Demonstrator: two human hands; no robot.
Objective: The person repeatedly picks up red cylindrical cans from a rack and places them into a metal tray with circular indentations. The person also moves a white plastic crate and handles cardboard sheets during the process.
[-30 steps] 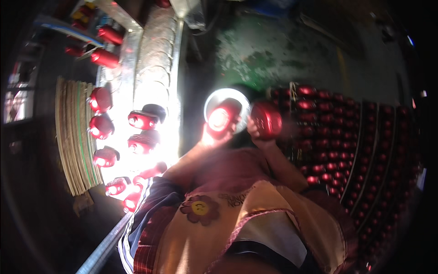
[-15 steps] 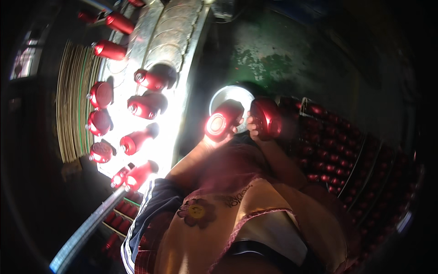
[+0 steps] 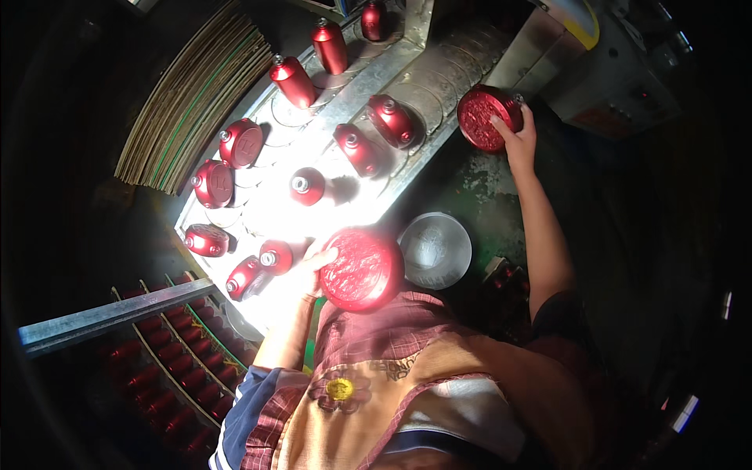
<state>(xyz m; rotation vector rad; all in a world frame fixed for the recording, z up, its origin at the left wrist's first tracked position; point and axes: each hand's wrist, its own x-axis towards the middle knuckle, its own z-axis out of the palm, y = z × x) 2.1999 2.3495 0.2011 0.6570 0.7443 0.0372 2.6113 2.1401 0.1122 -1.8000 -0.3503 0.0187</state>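
Observation:
My left hand [image 3: 315,270] grips a shiny red bottle [image 3: 362,268] close to my body, its broad embossed face turned up. With my arm stretched out to the far right, my right hand [image 3: 518,142] holds another red bottle [image 3: 484,119] beside the conveyor's edge. Its thumb lies on the embossed face and its fingers are near the neck. Several more red bottles stand on the brightly lit conveyor [image 3: 270,184], among them one seen from above [image 3: 307,186] and a flat-faced one [image 3: 213,184]. Glare washes out part of the belt around my left wrist.
A metal bowl [image 3: 435,251] sits below and between my hands. Stacked cardboard sheets [image 3: 196,98] stand beyond the conveyor. A metal bar [image 3: 117,309] juts out left, above crates of red bottles [image 3: 176,352]. A grey machine cabinet [image 3: 619,86] is at the far right.
My hands have moved apart: the left, with its bottle, toward the conveyor, the right, with its bottle, out to the far right. The view has swung, bringing the cabinet into sight.

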